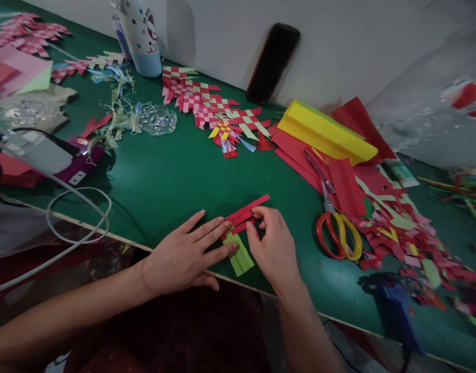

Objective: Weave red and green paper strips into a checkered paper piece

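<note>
Near the table's front edge, red paper strips [246,208] cross green paper strips [242,260] at an angle. My left hand [187,251] lies flat with its fingers stretched, fingertips pressing where the red and green meet. From the right, my right hand [275,243] pinches a red strip between thumb and index finger. The crossing itself is partly hidden under the left fingertips. Scissors [337,233] with a red and a yellow handle lie to the right of my right hand, apart from it.
Woven paper fish [207,103] line the wall beside a white and blue bottle [142,41]. A phone [273,62] leans there. Yellow paper [323,132], paper scraps [409,238] and a blue glue gun [393,305] occupy the right. At left, a white cable [80,191] loops over the edge.
</note>
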The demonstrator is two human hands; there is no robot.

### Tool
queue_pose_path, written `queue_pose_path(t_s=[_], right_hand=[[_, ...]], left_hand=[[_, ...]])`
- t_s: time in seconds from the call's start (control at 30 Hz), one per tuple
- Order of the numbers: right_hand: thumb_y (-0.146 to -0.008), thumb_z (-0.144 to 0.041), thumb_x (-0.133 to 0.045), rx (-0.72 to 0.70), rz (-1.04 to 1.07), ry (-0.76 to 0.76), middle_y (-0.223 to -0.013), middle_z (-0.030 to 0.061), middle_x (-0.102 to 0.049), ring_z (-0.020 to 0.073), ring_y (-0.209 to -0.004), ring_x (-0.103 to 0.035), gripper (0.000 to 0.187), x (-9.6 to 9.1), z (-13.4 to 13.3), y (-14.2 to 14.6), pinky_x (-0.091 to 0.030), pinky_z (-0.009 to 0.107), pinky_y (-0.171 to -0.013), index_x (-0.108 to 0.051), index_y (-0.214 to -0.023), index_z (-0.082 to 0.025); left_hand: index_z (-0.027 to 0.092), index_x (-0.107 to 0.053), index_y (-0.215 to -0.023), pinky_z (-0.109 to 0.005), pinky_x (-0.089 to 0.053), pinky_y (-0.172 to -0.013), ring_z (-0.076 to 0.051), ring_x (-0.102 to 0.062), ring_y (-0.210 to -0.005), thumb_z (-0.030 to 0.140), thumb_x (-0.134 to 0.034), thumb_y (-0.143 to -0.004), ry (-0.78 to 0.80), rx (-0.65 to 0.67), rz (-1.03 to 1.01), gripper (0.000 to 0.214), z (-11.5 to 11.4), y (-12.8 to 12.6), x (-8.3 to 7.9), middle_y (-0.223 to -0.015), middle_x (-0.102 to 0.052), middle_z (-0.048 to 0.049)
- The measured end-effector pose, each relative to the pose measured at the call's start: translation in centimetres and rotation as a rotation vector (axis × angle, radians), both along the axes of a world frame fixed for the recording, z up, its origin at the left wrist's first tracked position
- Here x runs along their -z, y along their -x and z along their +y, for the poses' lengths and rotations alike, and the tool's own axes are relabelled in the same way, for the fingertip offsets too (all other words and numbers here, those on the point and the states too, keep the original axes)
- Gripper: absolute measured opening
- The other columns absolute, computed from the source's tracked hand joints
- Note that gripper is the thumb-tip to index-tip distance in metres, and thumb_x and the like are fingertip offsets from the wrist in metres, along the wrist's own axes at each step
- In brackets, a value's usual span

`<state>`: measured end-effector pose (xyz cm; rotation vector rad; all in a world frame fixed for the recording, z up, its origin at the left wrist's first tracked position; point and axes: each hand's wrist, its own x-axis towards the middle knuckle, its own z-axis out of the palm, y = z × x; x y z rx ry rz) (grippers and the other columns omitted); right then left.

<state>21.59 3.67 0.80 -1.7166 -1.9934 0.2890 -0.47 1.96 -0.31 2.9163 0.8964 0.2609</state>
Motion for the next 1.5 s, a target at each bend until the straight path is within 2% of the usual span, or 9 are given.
queue_pose_path(t_s=[0.13,0.27,0.43,0.67,0.8,0.9,1.1,1.23,1.5], right_hand=[[-0.091,-0.020,-0.054,-0.076,-0.083,-0.177,-0.105,0.0105,-0.066,0.0253,-0.101,-0.055,0.015,-1.0,-1.3,-0.5,-0.045,0.043,-0.088,-0.062,-0.103,-0.019],[-0.090,-0.021,-0.061,-0.259,-0.038,-0.130,-0.095,0.0030,-0.071,0.0216,-0.095,-0.055,0.006,-1.6,-4.1,0.0,-0.043,0.039,-0.088,-0.067,-0.091,-0.022],[-0.089,-0.020,-0.064,-0.264,0.008,-0.113,-0.097,0.0008,-0.073,0.0204,-0.095,-0.056,0.006,-0.7,-6.1,0.3,-0.042,0.037,-0.084,-0.069,-0.091,-0.023],[-0.090,-0.022,-0.062,-0.243,0.003,-0.109,-0.097,0.0043,-0.071,0.0216,-0.096,-0.058,0.007,-0.3,-6.0,-0.1,-0.046,0.038,-0.083,-0.069,-0.091,-0.023],[-0.092,-0.021,-0.056,-0.254,-0.013,-0.133,-0.109,0.0081,-0.070,0.0230,-0.101,-0.057,0.022,-0.4,-6.0,-0.2,-0.048,0.042,-0.088,-0.067,-0.111,-0.022],[-0.093,-0.022,-0.055,-0.304,-0.088,-0.113,-0.117,0.0053,-0.070,0.0244,-0.105,-0.054,0.029,-0.3,-6.1,-0.2,-0.045,0.042,-0.088,-0.065,-0.120,-0.023],[-0.094,-0.023,-0.055,-0.337,-0.126,-0.100,-0.119,0.0007,-0.071,0.0238,-0.105,-0.053,0.026,-0.2,-6.2,-0.3,-0.041,0.040,-0.085,-0.067,-0.116,-0.023],[-0.093,-0.024,-0.056,-0.332,-0.116,-0.093,-0.119,0.0004,-0.071,0.0227,-0.104,-0.053,0.025,-0.1,-6.1,-0.4,-0.041,0.039,-0.084,-0.068,-0.115,-0.024],[-0.093,-0.024,-0.057,-0.329,-0.100,-0.115,-0.118,-0.0004,-0.071,0.0223,-0.104,-0.053,0.024,0.2,-6.0,-0.5,-0.040,0.039,-0.083,-0.068,-0.114,-0.025]], left_hand=[[0.027,-0.036,-0.147,-0.052,-0.016,-0.118,-0.029,-0.031,-0.144,0.072,-0.038,-0.088,0.009,0.008,0.001,0.074,0.0,0.0,-0.2,-0.155,-0.034,-0.0125],[0.026,-0.033,-0.149,-0.054,-0.015,-0.118,-0.031,-0.030,-0.144,0.074,-0.041,-0.086,0.021,0.017,0.019,0.080,0.0,0.1,-0.4,-0.156,-0.032,-0.0138],[0.021,-0.027,-0.152,-0.054,-0.008,-0.120,-0.031,-0.027,-0.145,0.075,-0.049,-0.081,0.035,0.043,0.034,0.092,0.1,0.3,-0.9,-0.156,-0.032,-0.0154],[0.022,-0.034,-0.148,-0.062,-0.002,-0.117,-0.030,-0.025,-0.146,0.072,-0.051,-0.082,0.020,0.076,0.047,0.084,0.5,0.6,-1.2,-0.156,-0.031,-0.0152],[0.015,-0.046,-0.137,-0.060,-0.003,-0.119,-0.029,-0.025,-0.146,0.073,-0.046,-0.084,0.031,0.083,0.011,0.079,0.6,0.7,-1.0,-0.155,-0.035,-0.0161],[0.015,-0.047,-0.136,-0.058,-0.003,-0.119,-0.029,-0.026,-0.146,0.075,-0.043,-0.084,0.025,0.088,0.006,0.080,0.7,0.7,-0.9,-0.154,-0.036,-0.0157],[0.017,-0.044,-0.140,-0.054,-0.011,-0.120,-0.028,-0.026,-0.146,0.075,-0.046,-0.083,0.003,0.129,0.085,0.081,1.3,0.9,-1.3,-0.157,-0.031,-0.0123],[0.020,-0.044,-0.142,-0.048,-0.018,-0.119,-0.026,-0.031,-0.144,0.074,-0.052,-0.081,0.001,0.188,0.107,0.082,2.1,1.3,-1.9,-0.155,-0.036,-0.0112],[0.018,-0.044,-0.142,-0.046,-0.017,-0.120,-0.026,-0.029,-0.145,0.076,-0.044,-0.083,-0.007,0.253,0.103,0.083,3.0,1.7,-1.6,-0.156,-0.034,-0.0115]])
